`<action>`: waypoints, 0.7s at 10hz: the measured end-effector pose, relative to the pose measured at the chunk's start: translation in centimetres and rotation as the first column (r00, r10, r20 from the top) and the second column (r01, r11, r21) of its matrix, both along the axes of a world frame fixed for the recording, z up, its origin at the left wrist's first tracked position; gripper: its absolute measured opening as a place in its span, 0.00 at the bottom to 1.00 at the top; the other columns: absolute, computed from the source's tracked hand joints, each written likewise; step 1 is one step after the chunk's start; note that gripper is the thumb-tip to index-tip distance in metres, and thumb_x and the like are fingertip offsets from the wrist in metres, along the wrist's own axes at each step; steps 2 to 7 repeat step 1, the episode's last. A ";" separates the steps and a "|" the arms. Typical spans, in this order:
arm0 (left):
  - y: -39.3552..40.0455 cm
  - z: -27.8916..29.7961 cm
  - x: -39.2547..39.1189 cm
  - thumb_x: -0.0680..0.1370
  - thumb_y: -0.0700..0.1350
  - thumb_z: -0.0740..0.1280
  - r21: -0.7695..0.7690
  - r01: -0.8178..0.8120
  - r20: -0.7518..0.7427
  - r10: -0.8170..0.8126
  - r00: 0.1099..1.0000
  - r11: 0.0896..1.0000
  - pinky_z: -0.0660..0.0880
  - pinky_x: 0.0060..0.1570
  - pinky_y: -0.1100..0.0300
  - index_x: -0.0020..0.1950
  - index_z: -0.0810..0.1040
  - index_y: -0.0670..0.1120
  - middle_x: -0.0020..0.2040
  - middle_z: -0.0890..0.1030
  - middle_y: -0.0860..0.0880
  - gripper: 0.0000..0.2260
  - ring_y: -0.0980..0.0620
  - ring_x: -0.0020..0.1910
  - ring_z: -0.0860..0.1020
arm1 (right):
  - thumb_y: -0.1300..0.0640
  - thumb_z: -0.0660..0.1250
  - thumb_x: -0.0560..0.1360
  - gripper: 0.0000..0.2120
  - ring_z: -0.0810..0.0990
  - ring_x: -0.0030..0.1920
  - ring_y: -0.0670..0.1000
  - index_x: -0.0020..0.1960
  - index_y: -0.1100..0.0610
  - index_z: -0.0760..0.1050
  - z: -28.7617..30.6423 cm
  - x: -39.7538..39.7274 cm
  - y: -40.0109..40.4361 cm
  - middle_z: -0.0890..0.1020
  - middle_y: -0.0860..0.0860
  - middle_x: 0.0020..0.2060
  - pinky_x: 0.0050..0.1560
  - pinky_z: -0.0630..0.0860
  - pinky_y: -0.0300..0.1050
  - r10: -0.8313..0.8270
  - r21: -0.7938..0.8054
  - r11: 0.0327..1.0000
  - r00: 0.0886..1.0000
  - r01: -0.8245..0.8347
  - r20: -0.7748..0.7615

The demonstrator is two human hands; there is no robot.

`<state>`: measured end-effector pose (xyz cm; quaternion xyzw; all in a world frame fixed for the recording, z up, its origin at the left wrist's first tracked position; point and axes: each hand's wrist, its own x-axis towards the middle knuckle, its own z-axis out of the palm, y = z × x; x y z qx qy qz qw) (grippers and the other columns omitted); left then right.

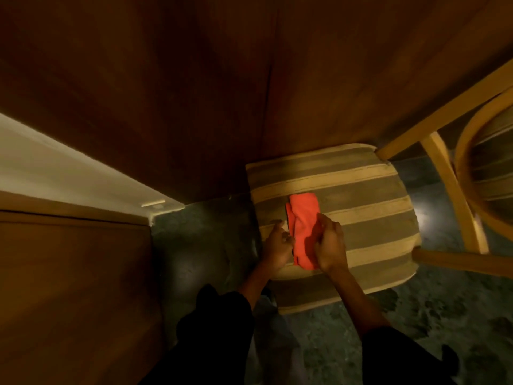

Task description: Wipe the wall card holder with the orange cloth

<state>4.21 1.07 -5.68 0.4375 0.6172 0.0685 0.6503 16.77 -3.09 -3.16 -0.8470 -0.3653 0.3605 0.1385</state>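
Note:
The orange cloth [303,218] lies folded on the striped seat of a chair [361,190]. My right hand [330,243] rests on the cloth's near right part, fingers curled over it. My left hand [276,243] sits at the cloth's left edge, fingers bent and touching the cloth and seat. Whether either hand truly grips the cloth is unclear. No card holder shows on the dark wooden wall [194,93].
The chair's wooden arms [444,112] and a second wooden chair [488,162] stand to the right. A brown wooden panel [69,287] and a pale ledge [55,168] are on the left. Dark mottled floor [194,259] lies between them.

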 end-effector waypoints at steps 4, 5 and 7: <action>0.2 3.6 -3.3 0.84 0.42 0.61 0.347 0.198 -0.263 -0.107 0.959 0.917 0.67 0.76 0.50 0.79 0.66 0.43 0.80 0.67 0.44 0.23 0.44 0.78 0.68 | 0.60 0.62 0.76 0.28 0.74 0.66 0.64 0.75 0.57 0.65 4.5 -3.3 1.5 0.72 0.61 0.68 0.68 0.72 0.61 0.175 0.097 0.977 0.973 -0.191 0.151; 0.2 3.6 -3.3 0.84 0.42 0.61 0.347 0.198 -0.263 -0.107 0.959 0.917 0.67 0.76 0.50 0.79 0.66 0.43 0.80 0.67 0.44 0.23 0.44 0.78 0.68 | 0.60 0.62 0.76 0.28 0.74 0.66 0.64 0.75 0.57 0.65 4.5 -3.3 1.5 0.72 0.61 0.68 0.68 0.72 0.61 0.175 0.097 0.977 0.973 -0.191 0.151; 0.2 3.6 -3.3 0.84 0.42 0.61 0.347 0.198 -0.263 -0.107 0.959 0.917 0.67 0.76 0.50 0.79 0.66 0.43 0.80 0.67 0.44 0.23 0.44 0.78 0.68 | 0.60 0.62 0.76 0.28 0.74 0.66 0.64 0.75 0.57 0.65 4.5 -3.3 1.5 0.72 0.61 0.68 0.68 0.72 0.61 0.175 0.097 0.977 0.973 -0.191 0.151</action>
